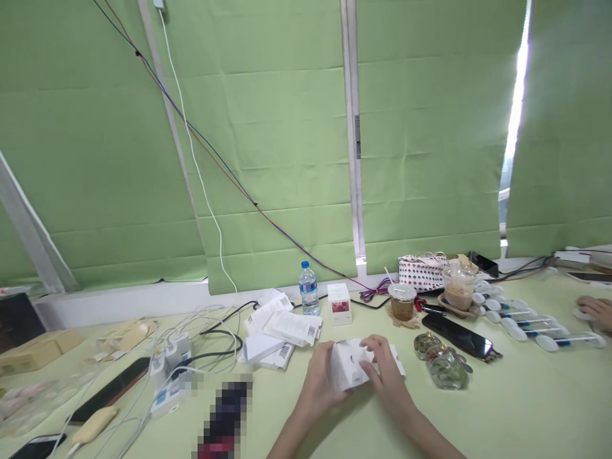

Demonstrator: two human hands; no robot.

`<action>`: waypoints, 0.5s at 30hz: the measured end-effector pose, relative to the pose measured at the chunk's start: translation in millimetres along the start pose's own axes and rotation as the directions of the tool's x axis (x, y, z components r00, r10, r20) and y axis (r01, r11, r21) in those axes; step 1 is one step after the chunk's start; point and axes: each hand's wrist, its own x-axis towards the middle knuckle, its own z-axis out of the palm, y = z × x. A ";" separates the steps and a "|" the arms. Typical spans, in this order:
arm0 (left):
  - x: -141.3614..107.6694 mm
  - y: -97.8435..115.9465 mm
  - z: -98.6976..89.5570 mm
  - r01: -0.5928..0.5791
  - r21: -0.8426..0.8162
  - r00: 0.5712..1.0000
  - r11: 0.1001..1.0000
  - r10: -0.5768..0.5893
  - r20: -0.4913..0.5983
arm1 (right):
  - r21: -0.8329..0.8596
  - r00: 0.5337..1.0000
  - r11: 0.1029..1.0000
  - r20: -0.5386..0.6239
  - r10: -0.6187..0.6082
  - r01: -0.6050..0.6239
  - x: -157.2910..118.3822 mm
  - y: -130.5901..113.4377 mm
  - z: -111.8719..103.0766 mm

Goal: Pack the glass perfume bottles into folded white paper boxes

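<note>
A small white cardboard box [346,371] is held above the table, in front of me. My left hand [318,377] is closed around its left side, the thumb hidden or partly out of sight. My right hand [388,377] bends over the right end, its thumb and fingers pressed at the box's edge by a flap. Whether anything is inside the box I cannot see. Just beyond the hands stands an upright white box with a red picture [340,305]. Several flattened white cartons [289,326] lie in a pile to the left.
A water bottle [308,290] stands behind the cartons. Right of it are a lidded drink cup [402,302], a dark phone [456,335], and coiled items in clear bags [445,368]. White-ended tools [540,328] lie farther right, near another person's hand [595,310]. Cables and a power strip [167,389] spread left.
</note>
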 end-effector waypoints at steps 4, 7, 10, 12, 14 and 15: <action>-2.9 7.4 11.4 -0.030 0.369 0.999 0.929 0.043 -0.026 | -0.076 0.998 0.996 0.017 -0.053 0.054 -1.0 -8.3 -2.9; -2.4 15.1 11.1 -0.072 0.559 0.997 0.826 0.040 0.069 | 0.046 0.989 0.996 0.126 0.075 -0.082 1.3 -9.4 -3.8; 0.9 18.4 -0.3 -0.090 0.618 0.978 0.781 -0.049 0.203 | 0.115 0.948 0.969 0.260 0.183 -0.219 6.3 -2.2 -4.3; 2.9 18.8 -11.6 -0.110 0.616 0.945 0.780 -0.110 0.307 | 0.107 0.919 0.953 0.313 0.238 -0.283 8.6 4.8 -4.4; 3.9 18.6 -23.6 -0.118 0.605 0.904 0.788 -0.167 0.393 | 0.075 0.885 0.934 0.354 0.302 -0.349 9.1 11.1 -4.6; 4.1 18.3 -29.6 -0.114 0.601 0.882 0.791 -0.198 0.428 | 0.052 0.862 0.920 0.374 0.343 -0.388 8.8 13.7 -5.3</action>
